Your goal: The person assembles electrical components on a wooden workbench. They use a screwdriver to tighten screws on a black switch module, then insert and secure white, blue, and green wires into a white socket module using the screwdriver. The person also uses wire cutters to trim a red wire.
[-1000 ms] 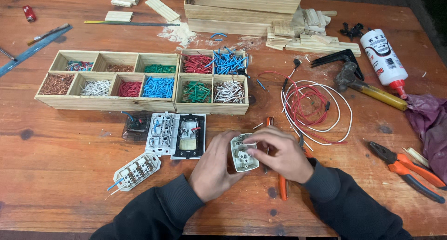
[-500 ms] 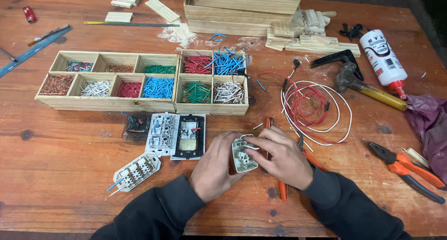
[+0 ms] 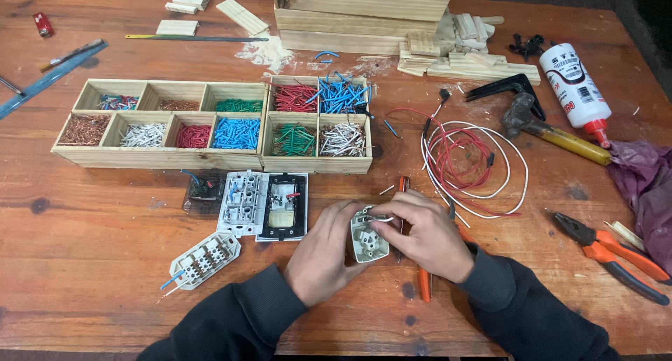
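Near the table's (image 3: 84,277) near edge, centre: left hand (image 3: 322,259) cupped around a small white socket insert (image 3: 369,241), gripping it from the left and below. Right hand (image 3: 423,235) closed on the same insert from the right, fingertips (image 3: 378,211) pinched at its far end, where a thin white wire shows. Under the right hand, an orange-handled tool (image 3: 423,284), partly hidden. Just left of the hands, 2 opened switch modules (image 3: 262,206) side by side, and nearer and further left, a white terminal block (image 3: 203,259). Far of these, a wooden compartment tray (image 3: 210,158) with sorted wire bits in red, blue, green, white and copper. Right of the hands, a coil of red and white wire (image 3: 469,158); far right, orange pliers (image 3: 616,256), a hammer (image 3: 553,130) and a white glue bottle (image 3: 577,88).
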